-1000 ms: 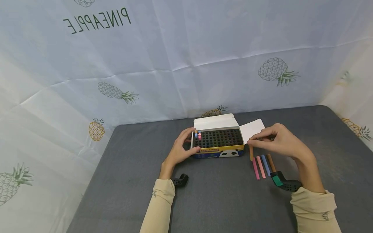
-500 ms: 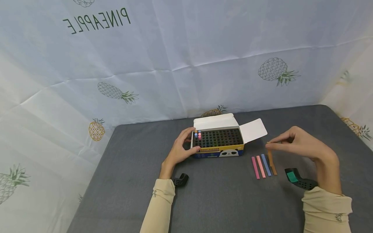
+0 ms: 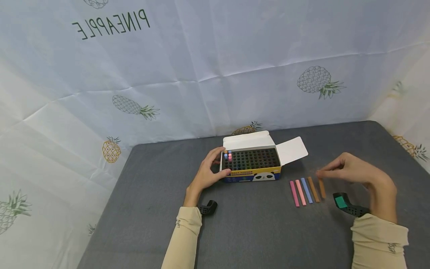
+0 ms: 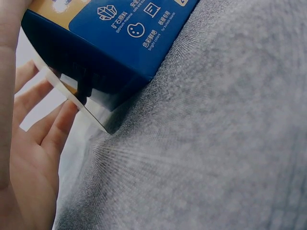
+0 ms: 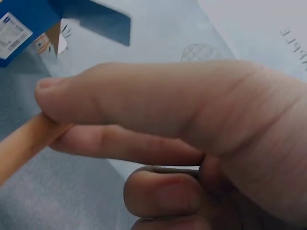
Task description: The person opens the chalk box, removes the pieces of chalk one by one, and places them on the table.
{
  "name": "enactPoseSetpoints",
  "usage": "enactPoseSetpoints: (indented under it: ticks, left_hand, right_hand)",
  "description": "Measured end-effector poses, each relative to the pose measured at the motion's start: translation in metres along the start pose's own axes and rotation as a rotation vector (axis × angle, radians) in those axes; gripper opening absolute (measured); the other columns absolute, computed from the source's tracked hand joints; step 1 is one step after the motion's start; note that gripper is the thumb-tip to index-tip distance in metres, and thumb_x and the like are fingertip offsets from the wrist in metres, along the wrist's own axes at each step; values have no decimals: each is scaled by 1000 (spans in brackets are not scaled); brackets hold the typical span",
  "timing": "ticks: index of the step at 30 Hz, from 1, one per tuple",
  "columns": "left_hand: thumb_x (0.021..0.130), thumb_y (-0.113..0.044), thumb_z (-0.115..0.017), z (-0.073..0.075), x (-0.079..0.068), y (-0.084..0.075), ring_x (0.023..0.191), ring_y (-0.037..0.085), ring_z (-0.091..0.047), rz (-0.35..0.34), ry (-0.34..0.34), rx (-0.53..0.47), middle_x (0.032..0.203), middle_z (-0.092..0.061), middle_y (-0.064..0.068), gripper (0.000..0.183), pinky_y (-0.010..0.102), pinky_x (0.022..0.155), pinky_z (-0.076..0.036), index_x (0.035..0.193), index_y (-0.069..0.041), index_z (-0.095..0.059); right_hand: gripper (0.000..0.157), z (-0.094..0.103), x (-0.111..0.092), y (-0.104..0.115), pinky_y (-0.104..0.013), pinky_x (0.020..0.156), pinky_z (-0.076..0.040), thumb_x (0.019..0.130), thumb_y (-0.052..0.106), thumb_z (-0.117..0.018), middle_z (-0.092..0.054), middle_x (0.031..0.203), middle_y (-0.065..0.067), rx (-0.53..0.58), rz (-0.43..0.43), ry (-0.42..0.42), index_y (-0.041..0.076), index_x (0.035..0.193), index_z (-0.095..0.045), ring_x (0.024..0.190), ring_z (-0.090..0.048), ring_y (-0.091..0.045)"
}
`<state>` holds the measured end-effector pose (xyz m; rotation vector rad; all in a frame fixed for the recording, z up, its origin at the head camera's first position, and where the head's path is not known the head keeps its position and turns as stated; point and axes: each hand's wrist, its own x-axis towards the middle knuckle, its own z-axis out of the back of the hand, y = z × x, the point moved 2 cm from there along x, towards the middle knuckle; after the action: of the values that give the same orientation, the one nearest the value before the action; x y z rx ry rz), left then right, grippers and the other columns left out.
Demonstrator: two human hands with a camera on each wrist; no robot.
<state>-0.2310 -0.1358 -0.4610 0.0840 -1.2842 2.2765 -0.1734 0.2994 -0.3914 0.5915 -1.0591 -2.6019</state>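
Observation:
My left hand [image 3: 208, 172] grips the left end of an open chalk box [image 3: 242, 173], thumb on its front side. The box is blue and yellow with a panda face, and its black insert is full of holes. Several chalk tips [image 3: 226, 156] show in the back left holes. Between thumb and finger my right hand [image 3: 361, 173] pinches an orange chalk stick [image 3: 322, 188], also large in the right wrist view. Just left of it lie a brown chalk stick [image 3: 314, 189], a blue one [image 3: 307, 190], a light pink one [image 3: 300, 192] and a dark pink one [image 3: 294, 193], side by side.
The box's white lid [image 3: 248, 141] stands raised at the back, and a white end flap [image 3: 291, 150] sticks out to the right. A grey cloth [image 3: 248, 231] covers the table. Behind hangs a pale curtain [image 3: 235, 104] with pineapple prints.
My right hand has moved right and slightly toward me, carrying the orange chalk stick from near the box flap to the right end of the row. My left hand has stayed on the box.

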Motion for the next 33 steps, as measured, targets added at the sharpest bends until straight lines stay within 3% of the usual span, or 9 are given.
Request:
enactPoseSetpoints:
  ticks: [2, 8, 18, 23, 25, 33]
  left_hand:
    - [85, -76, -64, 0, 0, 0, 122, 26, -58, 1, 0, 1, 159, -42, 6, 90, 47, 104, -53, 156, -24, -43]
    - [84, -79, -62, 0, 1, 0, 123, 27, -58, 0, -1, 1, 160, -41, 6, 92, 47, 104, -53, 156, -25, -43]
    - [84, -80, -61, 0, 1, 0, 124, 27, -57, 0, 1, 4, 160, -41, 6, 94, 48, 105, -53, 156, -22, -43]
    - [84, -80, -60, 0, 1, 1, 123, 27, -58, -4, -2, 3, 159, -42, 6, 95, 47, 104, -53, 156, -21, -43]
    - [84, -80, -61, 0, 1, 1, 122, 27, -58, -6, -2, 1, 159, -42, 6, 95, 47, 104, -54, 156, -21, -43]
    - [83, -82, -59, 0, 0, 1, 122, 26, -58, -4, 1, 6, 159, -42, 6, 95, 47, 104, -53, 156, -22, -43]
  right_hand:
    - [27, -1, 1, -3, -54, 88, -58, 99, 23, -68, -75, 119, -21, -1, -11, 13, 2, 113, -79, 94, -63, 13]
    - [30, -2, 4, -10, -31, 79, -54, 98, 25, -70, -76, 116, -20, 2, -66, 29, 1, 113, -78, 91, -64, 8]
    - [29, -9, 15, -16, -26, 68, -41, 94, 25, -72, -78, 92, -5, -93, -93, -10, -1, 103, -81, 69, -46, -4]
    - [31, -12, 18, -20, -25, 55, -31, 93, 29, -73, -56, 68, 7, -80, -154, -11, 0, 98, -82, 59, -30, -5]
    - [32, -12, 19, -21, -26, 52, -27, 93, 31, -73, -47, 64, 8, -74, -170, -17, 1, 96, -83, 57, -24, -6]
    - [33, -14, 21, -19, -26, 51, -24, 89, 37, -76, -31, 61, 9, -65, -235, -34, 5, 87, -84, 57, -20, -8]
